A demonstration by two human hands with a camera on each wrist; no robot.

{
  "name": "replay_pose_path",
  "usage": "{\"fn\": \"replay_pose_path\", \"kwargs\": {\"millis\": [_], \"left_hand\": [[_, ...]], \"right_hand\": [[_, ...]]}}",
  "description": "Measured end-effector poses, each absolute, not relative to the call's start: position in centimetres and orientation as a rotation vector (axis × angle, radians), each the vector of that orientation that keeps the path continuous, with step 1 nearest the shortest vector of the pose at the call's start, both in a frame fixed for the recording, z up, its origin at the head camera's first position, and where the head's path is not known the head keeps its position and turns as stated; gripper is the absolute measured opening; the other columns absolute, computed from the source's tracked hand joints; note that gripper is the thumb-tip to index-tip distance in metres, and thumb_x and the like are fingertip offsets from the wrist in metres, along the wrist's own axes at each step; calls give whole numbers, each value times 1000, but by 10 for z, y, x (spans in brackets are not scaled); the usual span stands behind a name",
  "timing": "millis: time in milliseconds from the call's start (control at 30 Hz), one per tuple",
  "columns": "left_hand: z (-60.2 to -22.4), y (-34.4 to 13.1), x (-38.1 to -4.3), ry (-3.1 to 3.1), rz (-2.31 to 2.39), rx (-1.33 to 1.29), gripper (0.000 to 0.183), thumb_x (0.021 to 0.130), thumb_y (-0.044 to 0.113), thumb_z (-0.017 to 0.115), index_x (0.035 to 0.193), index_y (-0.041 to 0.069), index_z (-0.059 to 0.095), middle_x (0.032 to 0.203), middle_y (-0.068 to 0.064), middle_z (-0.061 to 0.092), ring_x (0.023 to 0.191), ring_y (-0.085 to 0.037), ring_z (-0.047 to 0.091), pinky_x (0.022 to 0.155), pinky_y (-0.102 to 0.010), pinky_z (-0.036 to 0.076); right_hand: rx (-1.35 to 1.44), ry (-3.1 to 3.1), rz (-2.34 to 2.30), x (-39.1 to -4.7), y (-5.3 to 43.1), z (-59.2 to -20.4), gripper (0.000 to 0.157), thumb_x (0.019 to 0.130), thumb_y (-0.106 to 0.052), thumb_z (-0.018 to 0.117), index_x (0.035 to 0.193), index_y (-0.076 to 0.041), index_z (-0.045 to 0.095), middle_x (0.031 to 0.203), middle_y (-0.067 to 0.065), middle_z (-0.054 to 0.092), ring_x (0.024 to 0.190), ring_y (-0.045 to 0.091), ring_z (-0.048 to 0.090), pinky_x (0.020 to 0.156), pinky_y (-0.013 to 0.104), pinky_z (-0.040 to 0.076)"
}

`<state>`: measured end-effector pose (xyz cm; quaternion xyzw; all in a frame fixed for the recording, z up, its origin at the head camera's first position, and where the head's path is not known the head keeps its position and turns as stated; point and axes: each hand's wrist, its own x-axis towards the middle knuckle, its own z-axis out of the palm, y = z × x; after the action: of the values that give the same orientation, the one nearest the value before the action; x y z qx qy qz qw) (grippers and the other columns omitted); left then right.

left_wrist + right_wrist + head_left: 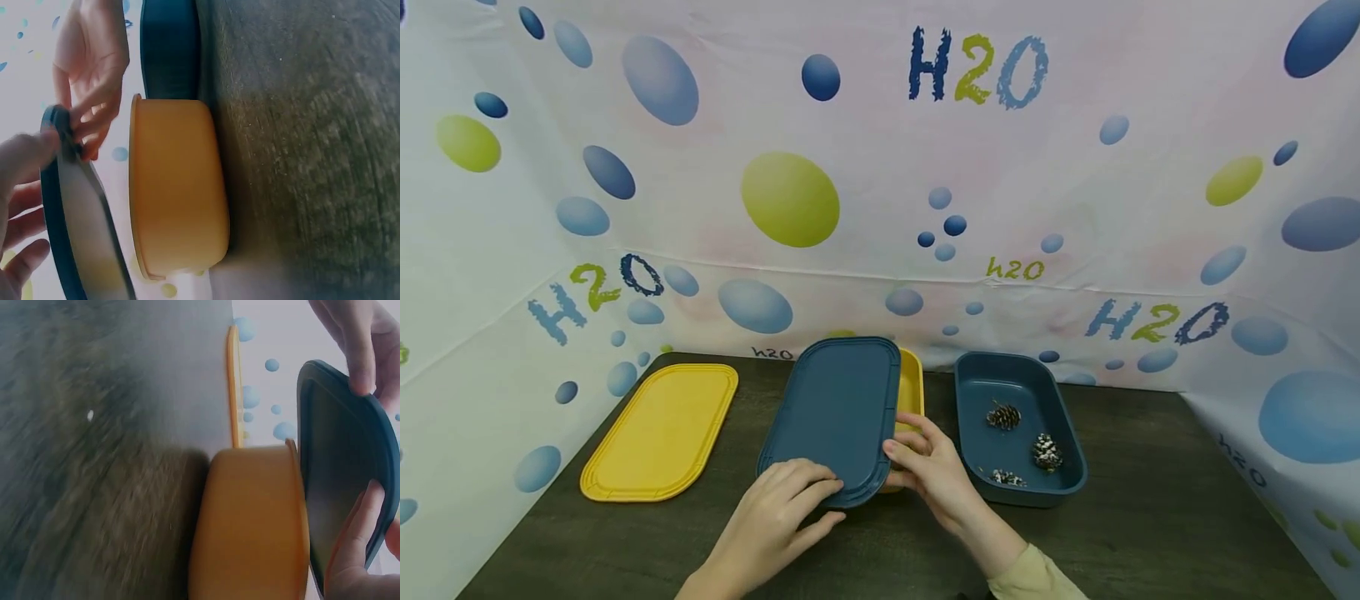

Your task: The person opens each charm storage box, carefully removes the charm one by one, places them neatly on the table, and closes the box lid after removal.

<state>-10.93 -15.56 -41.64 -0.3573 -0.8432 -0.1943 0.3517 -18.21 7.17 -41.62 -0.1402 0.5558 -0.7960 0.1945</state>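
A dark blue rectangular lid (835, 408) is held tilted above a yellow box (910, 383) and hides most of it in the head view. My left hand (778, 517) holds the lid's near left part, fingers lying on top and thumb at the near edge. At the right edge my right hand (932, 471) pinches the lid, thumb above and fingers beneath. From the left wrist, the yellow box (175, 187) shows from the side, with a gap between it and the lid (87, 219). The lid's underside (331, 469) faces the box in the right wrist view.
To the right stands a dark blue box (1063, 417) holding pine cones, among them a brown one (1004, 416) and a white-tipped one (1047, 452). A yellow lid (662, 429) lies on the dark table (1157, 500) at the left. Behind hangs a patterned curtain (865, 125).
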Motion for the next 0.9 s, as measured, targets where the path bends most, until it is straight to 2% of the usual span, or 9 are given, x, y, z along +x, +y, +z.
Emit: {"fn": "replay_pose_path", "kwargs": {"millis": [133,367,467,567,633,700,767,833,900], "left_hand": [[-419,-159,-108,-2218,-503,-938,20,97,28,55,100,14,70,102,5,61,88,-10,58,75,-23,47],[-420,-168,-107,-2227,-526,-878,39,103,32,37,97,13,70,95,7,59,80,-6,54,71,-13,44],[-420,-173,-107,-2218,-527,-842,36,103,31,39,98,15,70,94,8,60,79,-7,54,70,-12,44],[-422,-178,-107,-2227,-538,-803,10,95,21,62,99,16,70,94,9,61,81,-6,55,72,-12,45],[-423,-180,-108,-2224,-548,-783,9,90,16,68,99,17,69,94,9,62,81,-6,56,72,-12,45],[-424,-182,-108,-2217,-554,-760,8,92,19,67,98,16,69,93,9,62,80,-7,57,72,-12,45],[-425,-183,-108,-2217,-549,-735,21,98,30,53,97,16,70,92,9,63,79,-6,57,72,-12,45],[-426,-185,-108,-2229,-541,-707,35,100,36,41,95,17,70,90,11,62,78,-5,57,72,-11,45],[-426,-186,-107,-2246,-544,-683,21,98,29,53,94,16,70,89,11,62,78,-4,57,72,-10,44]], "right_hand": [[-400,1564,-2215,-187,58,-417,62,92,-9,64,144,-1,31,113,14,61,90,21,66,77,37,56],[-415,1627,-2173,-196,35,-412,62,92,-14,66,143,1,34,111,17,58,83,21,68,75,35,57],[-437,1669,-2142,-201,26,-409,61,91,-15,67,142,1,36,108,17,59,82,22,68,75,36,57],[-450,1723,-2117,-205,16,-406,59,91,-16,67,140,1,39,105,16,60,81,22,68,74,37,57],[-461,1748,-2108,-207,10,-405,58,91,-17,67,139,2,40,105,16,60,81,22,68,74,38,57],[-473,1764,-2098,-209,5,-405,57,92,-17,66,139,3,40,106,17,59,81,24,67,74,39,57],[-479,1777,-2088,-210,-1,-406,57,92,-17,66,139,3,40,108,17,59,82,25,68,74,39,57],[-480,1801,-2078,-210,-5,-406,56,93,-18,65,138,3,41,108,17,60,82,26,68,74,39,57],[-471,1831,-2068,-210,-9,-407,55,93,-20,65,138,2,42,108,16,61,80,26,68,74,38,57]]}}
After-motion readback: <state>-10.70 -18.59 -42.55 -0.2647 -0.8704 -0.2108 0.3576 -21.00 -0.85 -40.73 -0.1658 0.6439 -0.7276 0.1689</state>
